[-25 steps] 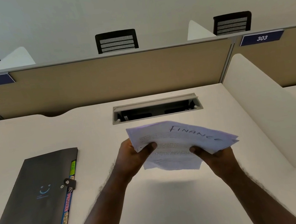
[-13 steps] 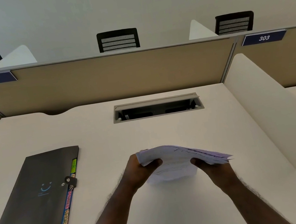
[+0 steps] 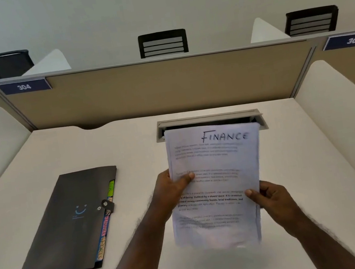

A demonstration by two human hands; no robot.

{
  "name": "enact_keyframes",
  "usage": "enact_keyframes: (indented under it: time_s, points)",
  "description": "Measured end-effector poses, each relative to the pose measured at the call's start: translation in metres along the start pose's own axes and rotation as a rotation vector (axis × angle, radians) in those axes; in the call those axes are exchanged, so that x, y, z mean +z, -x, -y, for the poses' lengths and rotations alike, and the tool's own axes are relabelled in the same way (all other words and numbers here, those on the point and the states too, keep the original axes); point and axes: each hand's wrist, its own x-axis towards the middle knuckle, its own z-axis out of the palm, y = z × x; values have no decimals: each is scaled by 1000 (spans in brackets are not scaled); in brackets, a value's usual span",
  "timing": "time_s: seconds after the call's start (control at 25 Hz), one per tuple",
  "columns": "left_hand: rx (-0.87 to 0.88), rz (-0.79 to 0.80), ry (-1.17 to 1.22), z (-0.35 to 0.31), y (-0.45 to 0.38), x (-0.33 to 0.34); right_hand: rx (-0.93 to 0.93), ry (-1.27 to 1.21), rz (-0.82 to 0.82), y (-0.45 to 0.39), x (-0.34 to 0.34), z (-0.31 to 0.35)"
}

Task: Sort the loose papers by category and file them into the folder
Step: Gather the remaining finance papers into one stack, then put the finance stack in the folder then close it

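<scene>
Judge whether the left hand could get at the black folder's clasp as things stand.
Probably not yet: the left hand grips the paper stack. Bare desk lies between it and the clasp.

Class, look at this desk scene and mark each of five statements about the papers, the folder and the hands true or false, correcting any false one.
1. The stack of white printed papers has FINANCE handwritten on its top sheet. True.
2. The dark grey expanding folder lies open. False: it is closed, its flap fastened by a clasp.
3. Both the left hand and the right hand grip the papers. True.
4. The folder lies to the right of the papers. False: it lies to their left on the white desk.
5. The papers rest flat on the desk. False: they are held up above it.
</scene>
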Motion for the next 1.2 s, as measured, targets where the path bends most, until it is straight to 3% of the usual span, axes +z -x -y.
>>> enact_keyframes:
  time_s: [0.2, 0.28, 0.32, 0.4, 0.44, 0.52, 0.64, 1.04, 1.12, 1.2]
  points:
    - [-143, -55, 76, 25, -4, -61, 202, -28, 173, -1, 53, -30]
    - [-109, -262, 81, 38, -6, -95, 264, -129, 154, -3, 73, -45]
    - [-74, -440, 23, 46, -7, -116, 285, -152, 146, -3, 81, -50]
    - [-77, -759, -338, 65, -4, -165, 320, -139, 136, -4, 94, -56]
    - [-137, -820, -539, 76, 1, -188, 337, -121, 141, -5, 100, -58]
    - [-280, -740, -828, 101, 10, -220, 368, -85, 164, -5, 109, -62]
    - [-405, -493, -1102, 125, 23, -239, 405, -48, 195, -1, 123, -68]
    - [-264, -297, -1252, 94, 18, -224, 393, -6, 188, 1, 133, -78]
    - [-197, -300, -1315, 81, 20, -229, 387, 12, 182, 0, 130, -79]
    - [-242, -341, -1351, 65, 21, -237, 382, 12, 176, -1, 129, -78]
